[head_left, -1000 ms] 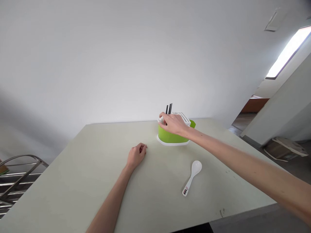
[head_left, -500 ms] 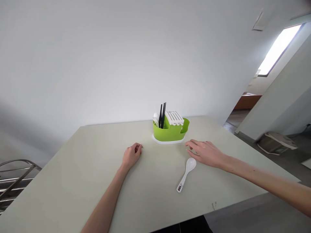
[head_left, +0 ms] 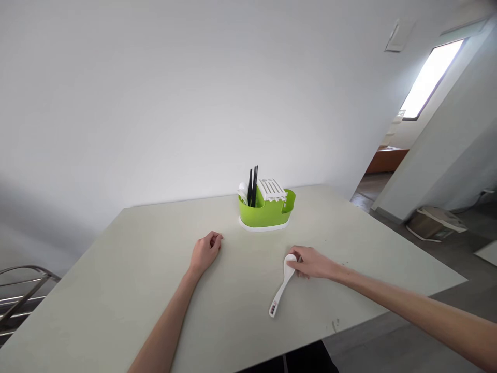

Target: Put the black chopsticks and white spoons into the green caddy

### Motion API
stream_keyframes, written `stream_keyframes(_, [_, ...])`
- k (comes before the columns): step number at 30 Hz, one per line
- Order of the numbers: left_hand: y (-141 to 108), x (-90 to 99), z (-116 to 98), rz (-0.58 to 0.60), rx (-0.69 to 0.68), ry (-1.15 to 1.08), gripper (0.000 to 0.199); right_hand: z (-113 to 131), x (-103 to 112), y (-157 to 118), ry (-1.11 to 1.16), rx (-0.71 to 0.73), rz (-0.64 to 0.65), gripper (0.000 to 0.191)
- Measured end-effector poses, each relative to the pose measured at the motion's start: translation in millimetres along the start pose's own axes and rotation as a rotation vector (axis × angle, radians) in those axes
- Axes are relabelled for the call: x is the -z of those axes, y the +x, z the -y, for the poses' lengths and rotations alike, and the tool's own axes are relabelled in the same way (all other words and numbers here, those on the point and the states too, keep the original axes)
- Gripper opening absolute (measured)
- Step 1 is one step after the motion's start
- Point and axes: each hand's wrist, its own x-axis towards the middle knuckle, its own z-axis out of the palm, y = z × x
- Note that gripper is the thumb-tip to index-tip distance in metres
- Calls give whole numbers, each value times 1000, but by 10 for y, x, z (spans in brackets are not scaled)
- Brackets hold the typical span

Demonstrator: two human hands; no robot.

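Observation:
A white spoon (head_left: 284,284) lies on the pale table, its bowl away from me and its handle, with a dark mark at the end, toward me. My right hand (head_left: 310,262) has its thumb and fingers pinched on the bowl's right edge. My left hand (head_left: 206,250) rests on the table to the left, fingers curled in, nothing seen in it. Beyond both hands stands a green caddy (head_left: 264,215) on a white base. Black chopsticks (head_left: 252,189) and white spoons (head_left: 243,192) stand upright in its left part; a white slotted cover (head_left: 272,189) sits on its middle.
The table (head_left: 135,269) meets a grey-white wall (head_left: 186,103) at the back. A metal rack (head_left: 23,298) is beside the table at the left. A bin (head_left: 435,224) stands on the floor at the right, past the table edge.
My right hand has come down to the spoon's bowl and closed on its edge. The view has shifted slightly, while my left hand stays resting on the table.

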Motion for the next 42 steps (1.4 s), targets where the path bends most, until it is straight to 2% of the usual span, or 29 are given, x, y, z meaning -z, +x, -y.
stream_keyframes(3, [-2, -8, 3, -6, -2, -3, 33, 181, 15, 29, 85, 76, -21, 13])
stream_keyframes(5, [-4, -22, 20, -3, 0, -4, 33, 396, 129, 11, 75, 153, -102, 19])
stream_keyframes(8, [-6, -42, 54, 7, 5, -5, 34, 835, 435, -35, -77, 321, -342, 21])
stream_keyframes(12, [-8, -50, 79, 14, -1, -11, 33, 1394, 882, -19, -317, 505, -772, 22])
stream_keyframes(14, [-7, -49, 82, 15, -3, -15, 33, 1575, 1028, 49, -415, 591, -949, 23])
stream_keyframes(16, [-6, -48, 83, 14, -4, -17, 32, 1675, 1092, 152, -515, 646, -1040, 25])
stream_keyframes(18, [-7, -49, 83, 12, -6, -17, 32, 1707, 1078, 276, -639, 664, -1041, 26])
stream_keyframes(22, [-14, -50, 80, 13, -2, -23, 32, 1630, 904, 521, -867, 682, -938, 29])
stream_keyframes(28, [-20, -54, 79, 18, 27, -37, 30, 1418, 667, 755, -1009, 801, -879, 30])
stream_keyframes(37, [-2, -53, 92, 10, 2, -34, 32, 1264, 530, 864, -1021, 862, -867, 28])
stream_keyframes(42, [9, -30, 76, 3, 3, -25, 33, 1161, 556, 689, -928, 930, -852, 21])
